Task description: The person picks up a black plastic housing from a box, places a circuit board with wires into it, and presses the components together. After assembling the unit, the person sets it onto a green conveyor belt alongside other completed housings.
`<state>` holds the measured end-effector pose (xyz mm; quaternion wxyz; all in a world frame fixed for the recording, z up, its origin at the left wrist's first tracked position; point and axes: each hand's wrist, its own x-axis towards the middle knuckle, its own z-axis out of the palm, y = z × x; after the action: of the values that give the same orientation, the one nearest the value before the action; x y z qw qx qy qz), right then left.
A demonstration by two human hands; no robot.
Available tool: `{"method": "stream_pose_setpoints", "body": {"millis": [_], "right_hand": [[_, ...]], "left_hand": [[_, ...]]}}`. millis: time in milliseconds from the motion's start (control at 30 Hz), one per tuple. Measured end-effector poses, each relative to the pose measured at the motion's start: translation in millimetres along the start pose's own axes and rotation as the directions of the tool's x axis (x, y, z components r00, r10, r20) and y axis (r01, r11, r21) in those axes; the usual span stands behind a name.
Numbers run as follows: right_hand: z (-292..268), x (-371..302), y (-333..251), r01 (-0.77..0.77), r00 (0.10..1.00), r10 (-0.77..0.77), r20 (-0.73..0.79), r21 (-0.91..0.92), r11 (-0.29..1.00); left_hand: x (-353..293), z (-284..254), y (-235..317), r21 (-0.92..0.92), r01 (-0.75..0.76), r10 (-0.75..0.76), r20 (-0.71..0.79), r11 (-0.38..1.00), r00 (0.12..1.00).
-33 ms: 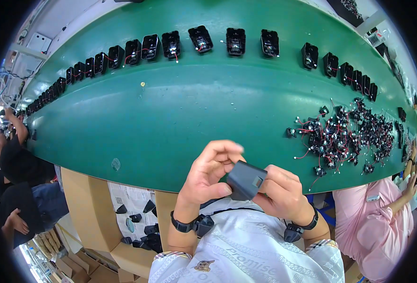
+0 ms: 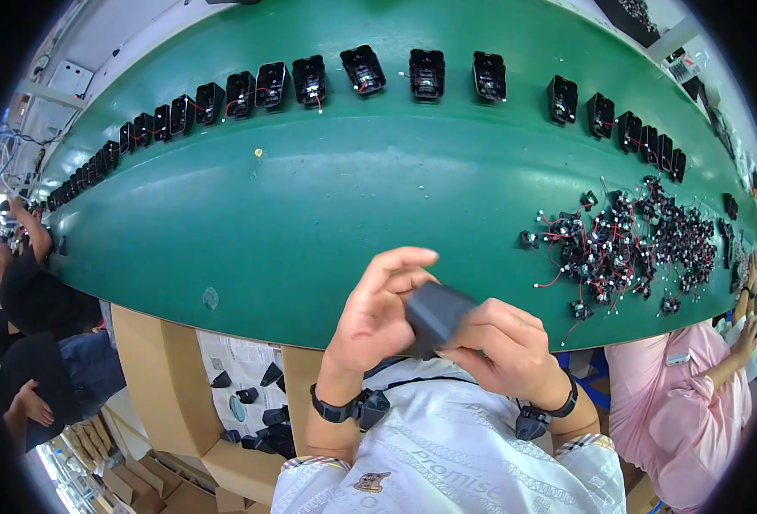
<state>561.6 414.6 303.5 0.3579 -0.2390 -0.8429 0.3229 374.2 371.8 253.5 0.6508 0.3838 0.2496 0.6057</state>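
Note:
A black plastic housing point(image 2: 437, 315), boxy and tapered, is held in front of my chest at the table's near edge. My right hand point(image 2: 507, 343) grips its right end between thumb and fingers. My left hand point(image 2: 373, 313) is open at its left side, palm turned toward it and fingers apart; whether the palm touches it I cannot tell. Motion blurs the housing, so its details are lost.
Across the far side of the green table point(image 2: 336, 206) runs a curved row of black housings point(image 2: 427, 74) with red wires. A pile of small wired parts point(image 2: 627, 244) lies at right. Cardboard box point(image 2: 160, 377) at lower left holds black pieces. People sit on both sides.
The housing has turned in my right hand, and the light slot on its end no longer shows. My left thumb has come off its near face, and the left fingers have opened slightly.

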Motion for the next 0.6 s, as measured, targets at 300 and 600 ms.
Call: {"method": "stream_pose_setpoints", "body": {"millis": [300, 600], "right_hand": [[-4, 2, -5, -0.066, 0.992, 0.061, -0.11, -0.043, 0.997], [2, 3, -4, 0.008, 0.986, -0.047, -0.162, -0.231, 0.973]], "left_hand": [[12, 17, -18, 0.062, 0.145, -0.123, -0.276, 0.987, 0.953], [11, 25, -16, 0.172, 0.081, -0.028, -0.29, 0.982, 0.957]]}}
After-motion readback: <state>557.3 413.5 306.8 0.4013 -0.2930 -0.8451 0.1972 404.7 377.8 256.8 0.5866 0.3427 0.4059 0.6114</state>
